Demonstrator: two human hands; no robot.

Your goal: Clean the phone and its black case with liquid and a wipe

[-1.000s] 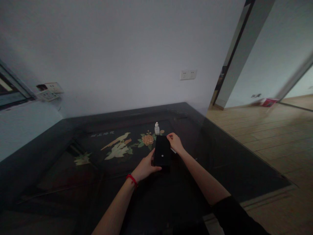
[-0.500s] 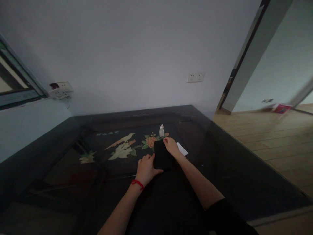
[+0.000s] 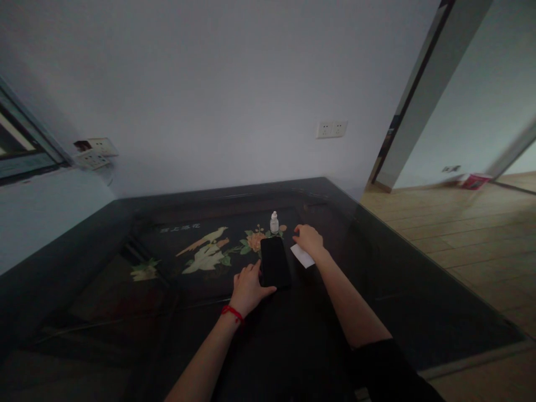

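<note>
A black smartphone (image 3: pixel 275 262) lies flat on the dark table, its screen dark. My left hand (image 3: pixel 248 287) grips its lower left corner, with the thumb along the bottom edge and the fingers against the left side. To the right of the phone, my right hand (image 3: pixel 309 240) hovers at the far end of a small white sheet (image 3: pixel 302 257). The fingers of that hand are bent, with a small gap between thumb and forefinger, and nothing shows in them. Just beyond the phone's top edge a small white bottle (image 3: pixel 274 223) stands upright.
The glossy dark table (image 3: pixel 360 312) has a bird picture (image 3: pixel 207 254) and flower picture on its top. Its far edge meets a pale wall with a double socket (image 3: pixel 331 129). More sockets (image 3: pixel 96 153) are by the window at left. Wooden floor (image 3: pixel 427 234) lies to the right.
My right hand has left the phone's upper right edge and moved right, over by the white sheet, more of which now shows. My left hand stays on the phone.
</note>
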